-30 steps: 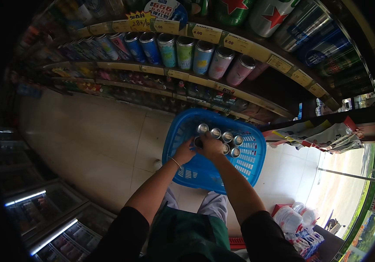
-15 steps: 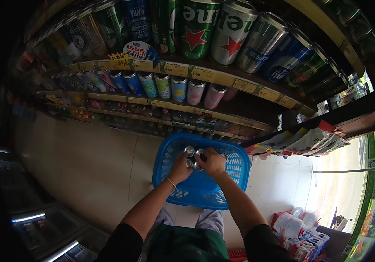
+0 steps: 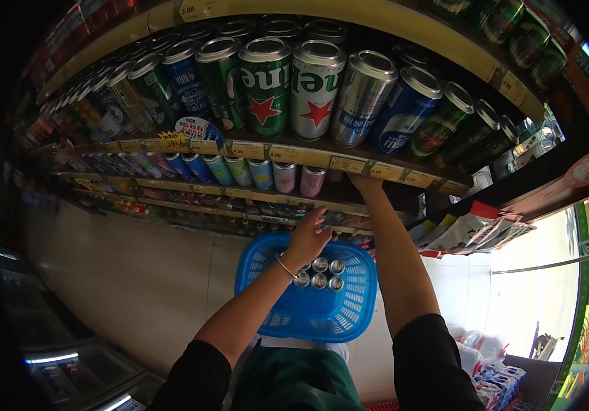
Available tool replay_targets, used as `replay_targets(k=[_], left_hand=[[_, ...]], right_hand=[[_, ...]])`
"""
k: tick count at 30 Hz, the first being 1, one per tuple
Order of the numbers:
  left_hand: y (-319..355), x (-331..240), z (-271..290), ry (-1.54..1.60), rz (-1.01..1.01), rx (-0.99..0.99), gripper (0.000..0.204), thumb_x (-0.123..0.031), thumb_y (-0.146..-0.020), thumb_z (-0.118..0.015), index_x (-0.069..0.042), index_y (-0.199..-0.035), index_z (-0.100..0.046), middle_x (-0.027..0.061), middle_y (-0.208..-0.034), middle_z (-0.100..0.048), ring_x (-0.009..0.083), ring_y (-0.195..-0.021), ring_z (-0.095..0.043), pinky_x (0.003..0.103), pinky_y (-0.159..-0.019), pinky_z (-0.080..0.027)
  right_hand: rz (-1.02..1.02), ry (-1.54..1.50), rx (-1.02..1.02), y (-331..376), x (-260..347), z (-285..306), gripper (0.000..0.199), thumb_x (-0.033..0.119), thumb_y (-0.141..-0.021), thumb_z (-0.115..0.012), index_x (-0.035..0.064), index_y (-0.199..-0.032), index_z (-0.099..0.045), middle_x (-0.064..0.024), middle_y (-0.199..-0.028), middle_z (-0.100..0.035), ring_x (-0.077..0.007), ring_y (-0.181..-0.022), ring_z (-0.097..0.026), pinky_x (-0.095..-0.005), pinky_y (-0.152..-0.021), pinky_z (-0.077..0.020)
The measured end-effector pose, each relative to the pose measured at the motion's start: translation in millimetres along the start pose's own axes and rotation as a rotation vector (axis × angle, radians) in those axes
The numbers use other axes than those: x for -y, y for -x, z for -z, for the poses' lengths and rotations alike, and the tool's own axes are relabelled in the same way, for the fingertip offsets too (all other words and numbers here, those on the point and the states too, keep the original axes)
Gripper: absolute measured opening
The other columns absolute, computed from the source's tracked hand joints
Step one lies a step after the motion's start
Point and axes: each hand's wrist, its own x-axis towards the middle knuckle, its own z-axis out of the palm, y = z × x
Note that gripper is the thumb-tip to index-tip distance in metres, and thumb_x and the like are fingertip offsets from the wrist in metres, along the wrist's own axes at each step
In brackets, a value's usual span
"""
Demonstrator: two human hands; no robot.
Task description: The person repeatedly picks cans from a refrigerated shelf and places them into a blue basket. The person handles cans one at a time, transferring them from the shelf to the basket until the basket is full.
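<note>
Over the far rim of a blue plastic basket (image 3: 260, 305), my left hand (image 3: 310, 238) hovers with loosely bent fingers apart; I see nothing in it. My right hand (image 3: 364, 181) reaches in under the upper shelf's edge, its fingers hidden in the dark gap. Just left of it stand a pink drink can (image 3: 313, 181) and a paler pink can (image 3: 285, 177), the nearest of a row of slim cans. Inside the basket several silver-topped cans (image 3: 318, 281) stand upright in two rows, partly covered by my left wrist.
Above, a shelf edge with price labels (image 3: 294, 152) carries tall beer cans (image 3: 265, 89). Papers or packets (image 3: 472, 229) hang on a rack at the right. Wrapped bottles and packs (image 3: 489, 363) stand on the floor at lower right; glass-fronted cases (image 3: 68, 377) lie at lower left.
Both hands have left the cans in the basket. My right hand has gone forward into the shelf; my left has risen toward the basket's far rim. The view has shifted upward.
</note>
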Motion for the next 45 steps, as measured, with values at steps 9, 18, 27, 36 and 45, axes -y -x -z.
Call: replay_targets(k=[9, 18, 27, 36, 45], left_hand=[[-7, 3, -9, -0.109, 0.003, -0.004, 0.053, -0.013, -0.086, -0.066, -0.005, -0.135, -0.046, 0.0153, -0.132, -0.051, 0.0284, -0.116, -0.056, 0.037, -0.086, -0.052], [6, -56, 3, -0.365, -0.522, 0.015, 0.075, -0.007, -0.067, -0.08, -0.005, -0.134, -0.044, 0.0178, -0.13, -0.05, 0.0339, -0.117, -0.054, 0.041, -0.098, -0.044], [67, -76, 2, -0.019, -0.112, 0.066, 0.062, -0.01, -0.072, -0.08, -0.004, -0.125, -0.048, 0.0134, -0.116, -0.061, 0.0269, -0.11, -0.059, 0.037, -0.093, -0.048], [68, -69, 10, -0.227, -0.193, -0.026, 0.049, -0.004, -0.078, -0.071, -0.002, -0.121, -0.048, 0.0168, -0.113, -0.061, 0.0296, -0.102, -0.062, 0.036, -0.084, -0.049], [85, -81, 24, 0.072, 0.02, 0.102, 0.062, -0.007, -0.071, -0.081, -0.006, -0.125, -0.05, 0.0096, -0.115, -0.062, 0.0231, -0.104, -0.061, 0.036, -0.09, -0.05]], right_hand=[[-0.353, -0.286, 0.424, 17, 26, 71, 0.051, 0.041, -0.07, -0.076, 0.0089, -0.108, -0.063, -0.0135, -0.102, -0.067, -0.0342, -0.086, -0.066, -0.0426, -0.071, -0.0529], [-0.15, -0.741, 0.509, 53, 60, 194, 0.063, 0.021, -0.07, -0.08, 0.0081, -0.126, -0.053, -0.0148, -0.113, -0.064, -0.0314, -0.102, -0.064, -0.0371, -0.084, -0.052], [-0.5, -0.842, 0.193, 61, 87, 244, 0.032, 0.014, -0.083, -0.071, 0.0032, -0.11, -0.058, -0.0155, -0.107, -0.059, -0.0299, -0.097, -0.061, -0.0353, -0.083, -0.0491], [0.267, -0.312, 0.265, 86, 130, 236, 0.048, 0.004, -0.076, -0.054, 0.0013, -0.124, -0.055, -0.0159, -0.13, -0.056, -0.0289, -0.123, -0.052, -0.0477, -0.112, -0.0302], [-0.195, -0.823, 0.359, 67, 114, 231, 0.021, 0.003, -0.088, -0.055, 0.0028, -0.109, -0.059, -0.012, -0.103, -0.064, -0.0329, -0.091, -0.062, -0.0391, -0.083, -0.0497]])
